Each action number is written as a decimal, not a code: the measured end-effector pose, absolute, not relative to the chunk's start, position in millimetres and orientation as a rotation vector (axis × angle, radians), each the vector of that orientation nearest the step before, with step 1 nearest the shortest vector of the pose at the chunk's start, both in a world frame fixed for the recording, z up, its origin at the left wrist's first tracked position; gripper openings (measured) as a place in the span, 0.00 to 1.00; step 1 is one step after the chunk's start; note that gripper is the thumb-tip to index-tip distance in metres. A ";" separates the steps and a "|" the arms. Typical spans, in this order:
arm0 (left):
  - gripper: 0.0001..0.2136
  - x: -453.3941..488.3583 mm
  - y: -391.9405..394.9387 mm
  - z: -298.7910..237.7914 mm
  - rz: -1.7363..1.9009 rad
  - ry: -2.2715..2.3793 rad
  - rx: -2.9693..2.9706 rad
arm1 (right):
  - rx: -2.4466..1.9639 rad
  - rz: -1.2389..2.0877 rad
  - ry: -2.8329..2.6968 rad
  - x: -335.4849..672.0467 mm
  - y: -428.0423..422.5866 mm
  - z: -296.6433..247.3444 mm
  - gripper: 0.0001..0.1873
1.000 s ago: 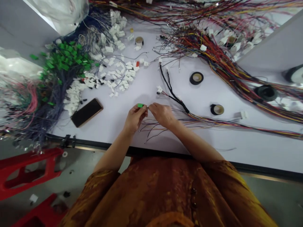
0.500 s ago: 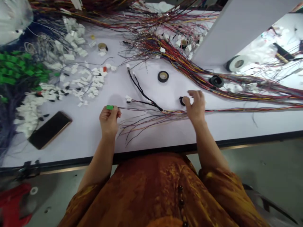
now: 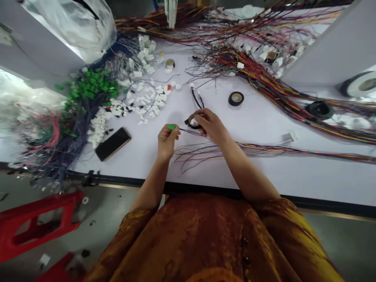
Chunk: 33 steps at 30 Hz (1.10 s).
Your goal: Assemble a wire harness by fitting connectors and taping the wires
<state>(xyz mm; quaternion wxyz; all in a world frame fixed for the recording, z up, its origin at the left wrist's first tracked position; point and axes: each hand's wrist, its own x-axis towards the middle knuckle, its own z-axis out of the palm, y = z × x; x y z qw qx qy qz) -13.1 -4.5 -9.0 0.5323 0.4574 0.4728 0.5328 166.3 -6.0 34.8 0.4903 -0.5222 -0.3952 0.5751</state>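
Note:
My left hand (image 3: 167,140) is closed on a small green connector (image 3: 171,127), held just above the white table (image 3: 264,168). Thin wires run from the connector to the right into a loose multicoloured wire harness (image 3: 264,149) lying across the table. My right hand (image 3: 210,126) is closed round a roll of black tape (image 3: 194,120), a little to the right of the connector. A black sleeved branch of the harness (image 3: 195,98) runs away behind the right hand.
A phone (image 3: 113,143) lies left of my hands. Piles of white connectors (image 3: 147,100) and green connectors (image 3: 89,86) lie at the back left. Another black tape roll (image 3: 235,98) and thick wire bundles (image 3: 282,94) lie at the back right. Red stools (image 3: 35,223) stand below the table edge.
My right hand reached out to the right to a tape roll, then came back beside the left hand with the roll in it. The left hand kept hold of the green connector.

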 end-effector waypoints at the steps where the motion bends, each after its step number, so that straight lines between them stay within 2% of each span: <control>1: 0.12 -13.1 -4.3 -6.9 1.270 1.124 1.114 | -1.277 1.412 -0.965 159.9 1.2 35.3 0.05; 5: 0.11 -12.8 -1.9 -2.1 1.251 1.099 1.206 | -1.360 1.430 -1.094 151.5 4.2 32.4 0.06; 7: 0.11 -12.4 -0.3 -1.9 1.246 1.097 1.192 | -1.405 1.260 -1.255 146.9 -13.9 29.0 0.07; 10: 0.13 -11.5 0.3 -1.6 1.219 1.096 1.067 | -1.464 0.929 -1.647 136.8 -52.7 21.7 0.14; 12: 0.14 -10.5 -2.0 0.0 1.184 1.096 0.974 | -1.454 0.866 -1.845 132.7 -69.4 18.5 0.13; 14: 0.14 -8.9 -7.1 3.0 1.188 1.105 0.947 | -1.468 0.880 -1.738 133.1 -67.2 19.0 0.07; 16: 0.14 -6.2 -14.0 6.2 1.223 1.113 1.069 | -1.523 1.023 -1.390 137.3 -46.8 22.3 0.10; 18: 0.12 -2.8 -19.9 7.8 1.250 1.116 1.278 | -1.561 1.304 -1.056 143.4 -20.5 24.8 0.14; 21: 0.12 1.9 -21.1 4.9 1.327 1.175 1.353 | -1.535 1.545 -0.847 151.3 -6.4 21.6 0.06; 23: 0.14 3.4 -17.0 0.6 1.352 1.226 1.230 | -1.493 1.398 -0.914 153.3 -24.6 15.4 0.04; 28: 0.16 1.9 -12.9 1.5 1.248 1.168 1.091 | -1.328 0.909 -1.405 148.5 -77.5 7.8 0.14; 30: 0.15 2.0 -17.9 8.1 1.233 1.121 1.210 | -1.384 0.932 -1.210 146.5 -67.5 9.9 0.15; 33: 0.14 3.3 -25.4 14.0 1.226 1.076 1.342 | -1.374 1.230 -0.830 150.6 -38.4 10.7 0.16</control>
